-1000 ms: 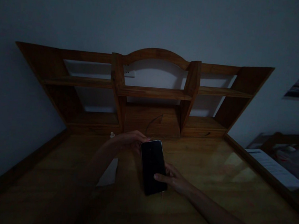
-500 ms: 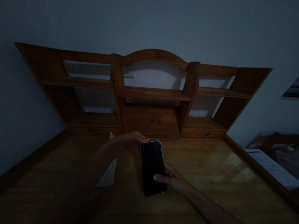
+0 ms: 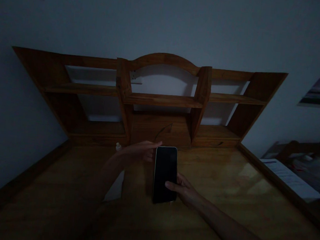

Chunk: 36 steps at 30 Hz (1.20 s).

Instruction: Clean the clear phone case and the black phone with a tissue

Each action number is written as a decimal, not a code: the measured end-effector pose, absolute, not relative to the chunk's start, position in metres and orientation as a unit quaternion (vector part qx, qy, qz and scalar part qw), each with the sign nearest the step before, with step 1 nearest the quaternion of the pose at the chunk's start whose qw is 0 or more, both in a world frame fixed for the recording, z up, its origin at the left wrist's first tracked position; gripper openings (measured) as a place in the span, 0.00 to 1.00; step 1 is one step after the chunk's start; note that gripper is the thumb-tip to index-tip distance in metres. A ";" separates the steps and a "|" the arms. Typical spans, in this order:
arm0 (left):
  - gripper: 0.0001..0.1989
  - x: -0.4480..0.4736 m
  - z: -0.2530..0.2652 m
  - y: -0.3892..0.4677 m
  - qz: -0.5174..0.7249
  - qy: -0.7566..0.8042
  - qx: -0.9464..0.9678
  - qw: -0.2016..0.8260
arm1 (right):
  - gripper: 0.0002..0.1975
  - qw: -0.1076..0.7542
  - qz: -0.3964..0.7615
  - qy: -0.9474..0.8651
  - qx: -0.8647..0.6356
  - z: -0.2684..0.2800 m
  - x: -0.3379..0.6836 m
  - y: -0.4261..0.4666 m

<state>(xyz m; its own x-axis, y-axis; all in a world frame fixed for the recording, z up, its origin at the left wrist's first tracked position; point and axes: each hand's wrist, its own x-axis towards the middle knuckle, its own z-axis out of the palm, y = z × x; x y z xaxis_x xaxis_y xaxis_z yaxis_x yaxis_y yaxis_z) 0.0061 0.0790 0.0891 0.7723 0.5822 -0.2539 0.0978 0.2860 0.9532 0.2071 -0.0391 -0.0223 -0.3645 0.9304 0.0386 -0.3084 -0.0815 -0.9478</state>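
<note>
A dark-screened phone (image 3: 166,172) with a pale rim is held above a wooden desk (image 3: 220,198). My right hand (image 3: 185,190) grips its lower right side, thumb across the screen's edge. My left hand (image 3: 142,150) reaches in from the left, its fingertips at the phone's upper left corner; whether they press it is unclear in the dim light. The phone stands nearly straight, long side pointing away from me.
A wooden hutch (image 3: 161,98) with bare shelves and an arched centre runs along the desk's back. A small pale thing (image 3: 118,145) sits behind my left wrist. A white sheet (image 3: 116,186) lies under my left forearm. Papers (image 3: 291,178) and clutter lie beyond the right edge.
The phone has turned from a leftward tilt to nearly straight and shifted slightly right. My left fingers have stretched out along its top corner.
</note>
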 end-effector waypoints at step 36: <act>0.13 0.023 0.070 0.081 0.212 0.322 0.486 0.784 | 0.26 0.479 0.665 -0.478 -0.315 -0.016 0.209 -0.038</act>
<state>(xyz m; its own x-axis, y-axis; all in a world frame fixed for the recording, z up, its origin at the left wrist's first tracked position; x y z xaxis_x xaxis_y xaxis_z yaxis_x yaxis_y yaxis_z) 0.0230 0.0805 0.0704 0.7024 0.6460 -0.2987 -0.0202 0.4376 0.8990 0.2094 -0.0378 -0.0162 -0.3421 0.9388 0.0391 -0.3374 -0.0839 -0.9376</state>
